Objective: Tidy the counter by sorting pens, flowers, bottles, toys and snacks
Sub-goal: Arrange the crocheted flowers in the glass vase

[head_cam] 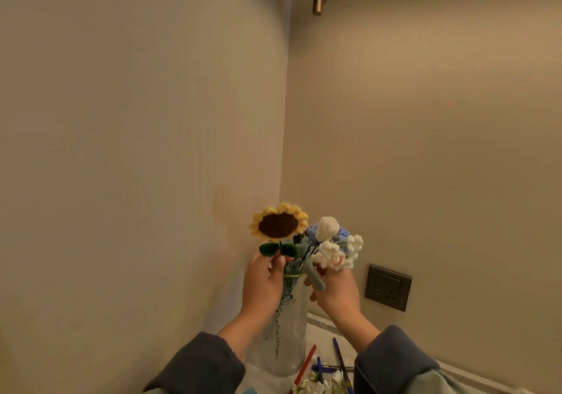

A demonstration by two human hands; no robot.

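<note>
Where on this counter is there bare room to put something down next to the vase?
One bare strip of counter shows, between the glass vase and the wall below the socket, partly behind the right sleeve. Toward the near edge it is crowded: a red pen, blue pens and small white flowers lie together.

Flowers (pixel 307 241) in the vase (pixel 286 329) at the wall corner, pens (pixel 325 363) on the counter (pixel 322 329) just right of it.

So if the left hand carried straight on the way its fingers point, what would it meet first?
Likely the green leaves just above the left hand, then the sunflower head; depth is unclear, so it might pass in front of them.
</note>
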